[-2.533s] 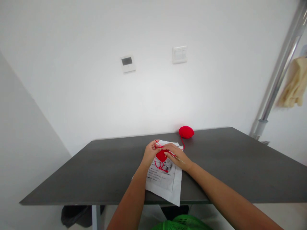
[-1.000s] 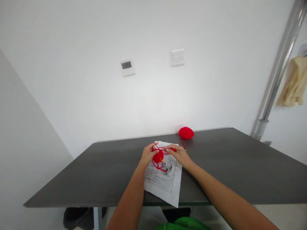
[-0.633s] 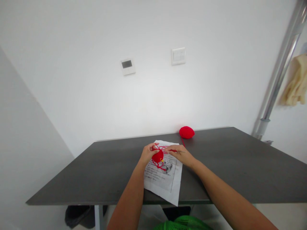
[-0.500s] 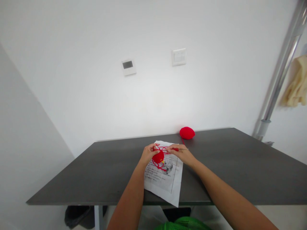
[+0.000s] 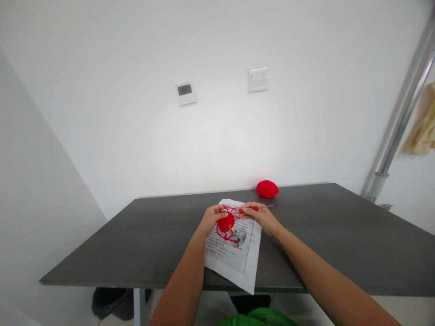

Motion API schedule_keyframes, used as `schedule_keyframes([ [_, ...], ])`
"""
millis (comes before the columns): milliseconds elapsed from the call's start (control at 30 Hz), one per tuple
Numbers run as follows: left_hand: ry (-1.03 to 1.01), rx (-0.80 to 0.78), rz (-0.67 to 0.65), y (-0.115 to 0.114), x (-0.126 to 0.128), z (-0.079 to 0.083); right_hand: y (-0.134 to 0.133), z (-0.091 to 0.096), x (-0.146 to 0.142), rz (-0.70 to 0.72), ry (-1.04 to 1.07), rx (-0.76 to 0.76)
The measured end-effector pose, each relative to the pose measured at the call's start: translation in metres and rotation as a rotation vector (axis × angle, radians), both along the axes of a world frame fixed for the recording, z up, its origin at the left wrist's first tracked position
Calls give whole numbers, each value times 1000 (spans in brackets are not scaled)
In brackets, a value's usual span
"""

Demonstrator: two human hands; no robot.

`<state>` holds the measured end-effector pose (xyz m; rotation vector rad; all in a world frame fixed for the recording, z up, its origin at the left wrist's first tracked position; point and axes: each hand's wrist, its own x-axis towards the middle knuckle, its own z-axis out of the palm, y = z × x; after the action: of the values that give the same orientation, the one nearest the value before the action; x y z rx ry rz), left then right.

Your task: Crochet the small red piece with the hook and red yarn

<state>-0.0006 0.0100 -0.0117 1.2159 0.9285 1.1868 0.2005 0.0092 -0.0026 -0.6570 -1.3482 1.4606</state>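
Note:
My left hand [image 5: 214,218] pinches the upper edge of a small round red crochet piece [image 5: 225,222]. A yellow stitch marker [image 5: 231,227] hangs on the piece, and loose loops of red yarn [image 5: 224,235] lie below it. Between the fingers of my right hand [image 5: 258,214] is a crochet hook [image 5: 253,208] with a red handle; its thin metal shaft points right. Strands of red yarn run between the two hands. Under them lies a printed sheet of paper [image 5: 231,262]. Behind my right hand, a red ball of yarn [image 5: 267,189] rests near the wall, its strand leading forward.
The dark grey table [image 5: 163,235] stands against a white wall with a thermostat [image 5: 186,93] and a light switch [image 5: 258,79]. A metal pole [image 5: 401,122] rises at the right, by a cream cloth [image 5: 423,129]. A black bin [image 5: 112,302] sits below the table.
My right hand has risen slightly and tilted, so more of the hook's metal shaft shows on the right. My left hand keeps its pinch. The whole view has shifted a little.

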Motion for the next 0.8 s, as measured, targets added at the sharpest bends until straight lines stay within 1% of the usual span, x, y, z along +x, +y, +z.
schedule_keyframes([
  [67,-38,-15,-20,-2,1,3,-2,1,-1,-5,11,8],
  [133,-72,-24,-44,-4,3,6,-5,3,-2,-17,-12,57],
  [267,-115,-35,-122,-8,5,10,-11,8,-4,-75,-127,271],
  [333,-138,-33,-142,-9,6,10,-12,9,-4,-118,-178,354],
  [433,-159,-36,-132,-10,7,10,-11,7,-6,-150,-232,426],
  [667,-136,-24,-102,-9,8,8,-11,3,-7,-143,-324,582],
  [800,-128,20,-47,-8,10,7,-14,4,-7,-161,-376,684],
])
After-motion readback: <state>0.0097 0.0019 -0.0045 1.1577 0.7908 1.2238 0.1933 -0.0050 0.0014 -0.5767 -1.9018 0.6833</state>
